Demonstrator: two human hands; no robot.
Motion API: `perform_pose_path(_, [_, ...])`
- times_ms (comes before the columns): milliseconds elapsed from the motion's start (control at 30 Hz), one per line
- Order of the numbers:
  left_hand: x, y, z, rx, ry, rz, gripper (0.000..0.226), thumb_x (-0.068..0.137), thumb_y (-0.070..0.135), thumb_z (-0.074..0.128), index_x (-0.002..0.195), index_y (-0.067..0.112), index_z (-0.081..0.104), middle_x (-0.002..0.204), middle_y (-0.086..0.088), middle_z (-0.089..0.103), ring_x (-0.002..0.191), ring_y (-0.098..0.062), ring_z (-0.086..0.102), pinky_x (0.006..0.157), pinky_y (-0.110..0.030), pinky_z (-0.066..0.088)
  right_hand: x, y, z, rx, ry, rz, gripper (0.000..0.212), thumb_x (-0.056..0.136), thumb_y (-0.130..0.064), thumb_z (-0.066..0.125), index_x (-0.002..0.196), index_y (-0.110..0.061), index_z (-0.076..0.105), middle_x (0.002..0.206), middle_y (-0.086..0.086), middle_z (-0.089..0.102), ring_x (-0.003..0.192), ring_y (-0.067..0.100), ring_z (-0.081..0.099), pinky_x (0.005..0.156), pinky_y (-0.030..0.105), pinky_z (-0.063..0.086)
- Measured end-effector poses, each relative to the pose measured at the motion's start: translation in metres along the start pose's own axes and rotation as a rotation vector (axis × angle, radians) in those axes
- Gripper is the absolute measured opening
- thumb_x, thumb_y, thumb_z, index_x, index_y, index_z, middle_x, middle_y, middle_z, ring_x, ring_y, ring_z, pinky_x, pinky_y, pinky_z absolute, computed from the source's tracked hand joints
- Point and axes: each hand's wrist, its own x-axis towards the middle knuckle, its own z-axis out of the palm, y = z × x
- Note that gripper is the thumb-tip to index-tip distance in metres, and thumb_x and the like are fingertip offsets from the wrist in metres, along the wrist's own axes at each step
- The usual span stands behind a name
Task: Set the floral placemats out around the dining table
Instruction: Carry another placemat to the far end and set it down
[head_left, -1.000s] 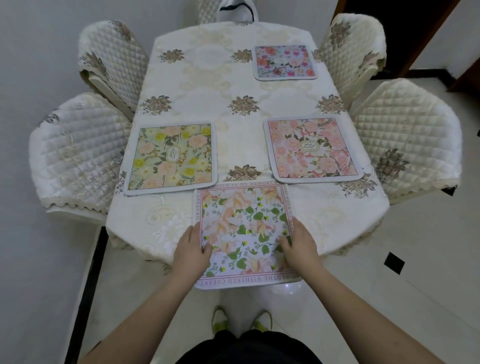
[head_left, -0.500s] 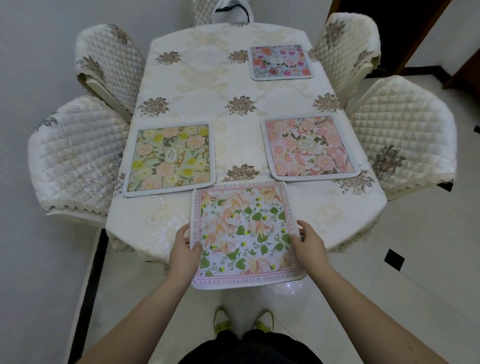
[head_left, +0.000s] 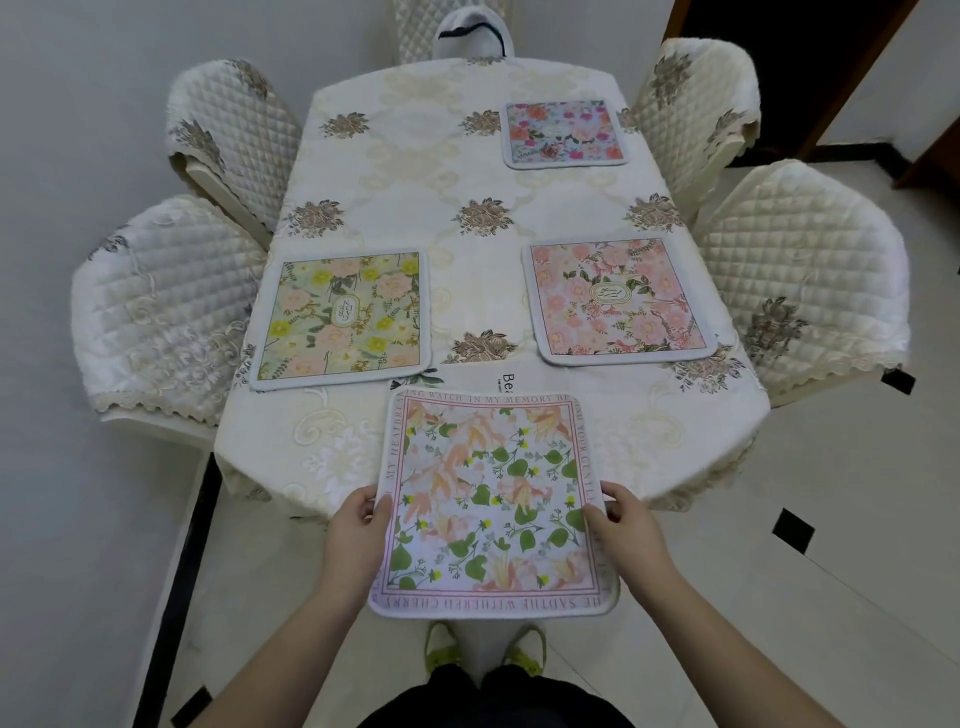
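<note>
Both hands pinch the green-leaf placemat (head_left: 491, 501) by its side edges, left hand (head_left: 356, 530) and right hand (head_left: 626, 527). Its border reads "WATCH IN MY MEMORY". Since a second ago it has slid back off the dining table (head_left: 467, 260), uncovering another mat (head_left: 467, 382) printed "Be".

1 head-worn wide-angle camera looks forward and steeply down from the near end of the cream embroidered-cloth dining table (head_left: 467, 249), close above it.
</note>
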Motion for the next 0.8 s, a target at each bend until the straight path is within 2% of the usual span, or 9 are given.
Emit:
perform_pose_path(100, [-0.007,0.009,-0.006,-0.015,0.004,0.029,0.012,0.098,0.023,0.056,0.105,0.020,0.066,0.088,0.001,0.076,0.072,-0.014,0.073,0.062,-0.030,0.055,-0.005,-0.009,-0.003,0.043,0.002,-0.036,0.028,0.093,-0.017,0.058,0.120,-0.023,0.058,0.097,-0.004,0.072,0.081,0.013,0.072,0.071,0.035,0.058])
perform_pose_path(267, [-0.012,0.022,-0.021,-0.083,0.022,0.051,0.012,0.099,0.022,0.056,0.106,0.020,0.065,0.090,0.000,0.076,0.076,-0.017,0.074,0.061,-0.028,0.055,-0.001,-0.025,-0.005,0.094,-0.027,-0.072,0.024,0.091,-0.018,0.061,0.114,-0.026,0.060,0.098,-0.006,0.074,0.081,0.012,0.073,0.077,0.045,0.060])
perform_pose_path(333, [-0.015,0.028,-0.029,-0.101,0.040,0.051,0.012,0.099,0.020,0.056,0.106,0.018,0.065,0.090,-0.002,0.076,0.077,-0.019,0.074,0.059,-0.026,0.056,-0.001,-0.033,-0.003,0.092,-0.044,-0.094,0.025,0.091,-0.018,0.061,0.116,-0.024,0.060,0.099,-0.005,0.074,0.082,0.013,0.073,0.076,0.044,0.060])
perform_pose_path(500, [-0.014,0.028,-0.062,-0.127,0.062,0.036,0.013,0.098,0.023,0.058,0.106,0.018,0.066,0.092,-0.006,0.076,0.079,-0.025,0.074,0.073,-0.046,0.060,-0.011,-0.059,0.017,0.117,-0.090,-0.148,0.023,0.093,-0.015,0.060,0.115,-0.021,0.060,0.100,-0.004,0.072,0.077,0.008,0.073,0.062,0.027,0.058])
perform_pose_path(567, [-0.015,0.025,-0.079,-0.147,0.076,0.032,0.013,0.097,0.023,0.058,0.106,0.018,0.066,0.092,-0.005,0.076,0.080,-0.027,0.074,0.076,-0.050,0.059,-0.018,-0.068,0.029,0.112,-0.104,-0.172,0.022,0.093,-0.015,0.060,0.114,-0.021,0.060,0.099,-0.004,0.073,0.075,0.008,0.073,0.063,0.028,0.058])
perform_pose_path(700, [-0.024,0.016,-0.118,-0.222,0.106,0.027,0.014,0.097,0.022,0.058,0.108,0.016,0.065,0.090,-0.004,0.077,0.078,-0.027,0.075,0.072,-0.048,0.060,-0.039,-0.087,0.064,0.114,-0.131,-0.199,0.013,0.096,-0.021,0.058,0.108,-0.026,0.059,0.092,-0.005,0.073,0.072,0.010,0.074,0.060,0.029,0.058])
perform_pose_path(800, [-0.031,0.005,-0.156,-0.252,0.086,0.021,0.011,0.097,0.024,0.058,0.105,0.019,0.064,0.091,-0.003,0.077,0.078,-0.028,0.075,0.071,-0.048,0.060,-0.059,-0.098,0.095,0.070,-0.119,-0.239,0.013,0.098,-0.028,0.055,0.109,-0.024,0.061,0.090,-0.004,0.074,0.073,0.009,0.073,0.064,0.033,0.060])
